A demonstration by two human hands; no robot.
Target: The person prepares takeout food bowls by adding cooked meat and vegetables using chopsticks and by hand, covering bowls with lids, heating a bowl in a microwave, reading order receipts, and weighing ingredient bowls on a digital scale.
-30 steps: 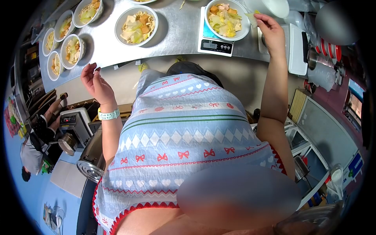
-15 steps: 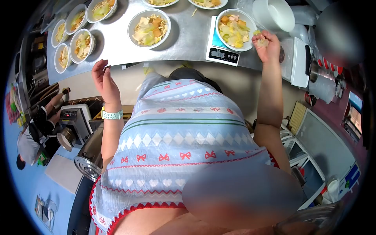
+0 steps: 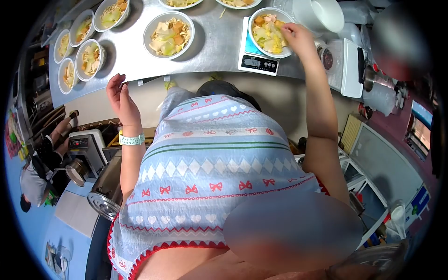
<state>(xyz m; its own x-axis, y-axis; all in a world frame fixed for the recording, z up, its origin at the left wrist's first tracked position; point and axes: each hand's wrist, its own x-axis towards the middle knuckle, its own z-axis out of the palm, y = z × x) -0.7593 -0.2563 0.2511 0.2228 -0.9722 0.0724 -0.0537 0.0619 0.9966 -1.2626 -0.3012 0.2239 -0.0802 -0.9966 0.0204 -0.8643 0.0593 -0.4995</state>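
My right hand [image 3: 298, 38] is over the right rim of a white bowl of food [image 3: 269, 33], its fingertips pinched together at the cabbage; what they hold, if anything, is hidden. That bowl rests on a digital scale [image 3: 257, 64] with a lit display. My left hand [image 3: 122, 97] hovers in front of the table's near edge, fingers loosely apart and holding nothing. Another filled bowl [image 3: 169, 35] stands on the metal table [image 3: 219, 46] between my hands.
Several smaller filled bowls [image 3: 90, 59] stand at the table's left end. An empty white tub [image 3: 322, 14] and a white lidded box [image 3: 351, 67] are at the right. A person in a light shirt [image 3: 36, 181] is at the far left.
My right hand has moved left from beside the bowl to over its rim, and the pale leaf piece seen in it earlier no longer shows clearly. My left hand stays nearly in place.
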